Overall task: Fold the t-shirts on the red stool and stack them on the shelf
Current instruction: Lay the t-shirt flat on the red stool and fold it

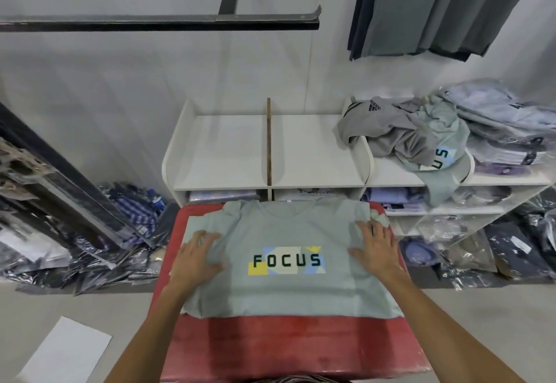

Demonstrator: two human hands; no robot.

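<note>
A pale green t-shirt [285,289] printed FOCUS lies front-up on the red stool [288,343], its lower part folded under. My left hand [197,257] presses flat on the shirt's left side, fingers spread on bunched cloth. On the shirt's right side rests my right hand [376,250], fingers apart near the sleeve. Behind the stool stands the white shelf [316,154]; both its top compartments are bare, split by a wooden divider. A crumpled grey shirt [388,130] and another pale green FOCUS shirt [442,154] lie heaped on the shelf to the right.
Bagged folded shirts [508,130] are stacked at the far right, with more in the lower shelf compartments. Plastic-wrapped garments [90,247] cover the floor left and right. A white sheet [66,349] lies on the floor at lower left. Dark clothes [436,6] hang above.
</note>
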